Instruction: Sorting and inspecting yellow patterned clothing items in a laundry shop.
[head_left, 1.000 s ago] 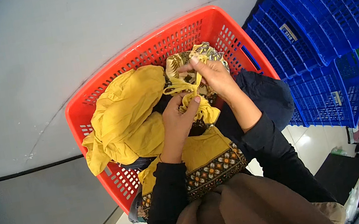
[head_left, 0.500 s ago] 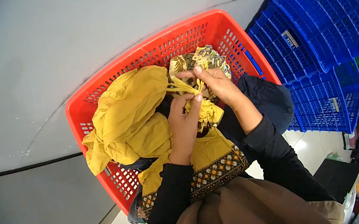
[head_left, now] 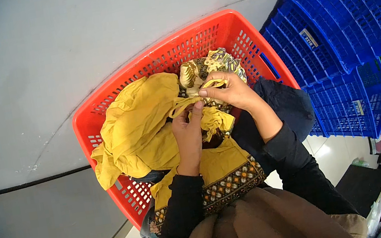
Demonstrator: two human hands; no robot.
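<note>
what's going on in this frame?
A person stands over a red basket full of clothes, set on a grey table. Both hands work a thin strap of a yellow garment: the left hand pinches it from below, the right hand grips it from above. A patterned cloth lies at the basket's far end, a dark blue cloth hangs over its right rim. Blue crates are stacked to the right.
</note>
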